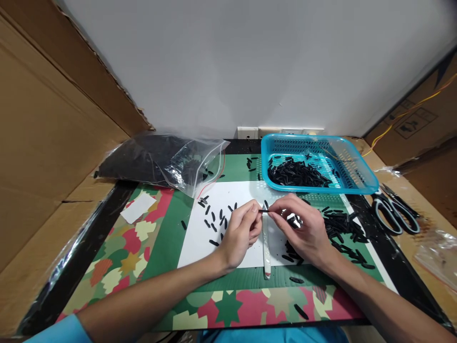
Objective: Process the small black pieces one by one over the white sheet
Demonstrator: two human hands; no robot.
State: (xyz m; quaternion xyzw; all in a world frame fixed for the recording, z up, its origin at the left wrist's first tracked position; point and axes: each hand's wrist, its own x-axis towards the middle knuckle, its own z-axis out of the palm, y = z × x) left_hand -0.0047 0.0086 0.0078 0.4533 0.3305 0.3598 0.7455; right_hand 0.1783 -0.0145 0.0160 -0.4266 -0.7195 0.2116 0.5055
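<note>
Over the white sheet, my left hand is closed, thumb against curled fingers, on one end of a thin black strip. The strip's other end is pinched between the thumb and forefinger of my right hand. Below the strip, a slim white stick with a reddish tip lies lengthwise on the sheet. Small black slivers are scattered left of my left hand. A denser pile of black slivers lies to the right of my right hand, and more are partly hidden beneath it.
A blue plastic basket holding many black slivers stands at the back right. Scissors lie beside it. At the back left rests a zip bag full of dark material. Cardboard walls rise on the left; a small white paper lies nearby.
</note>
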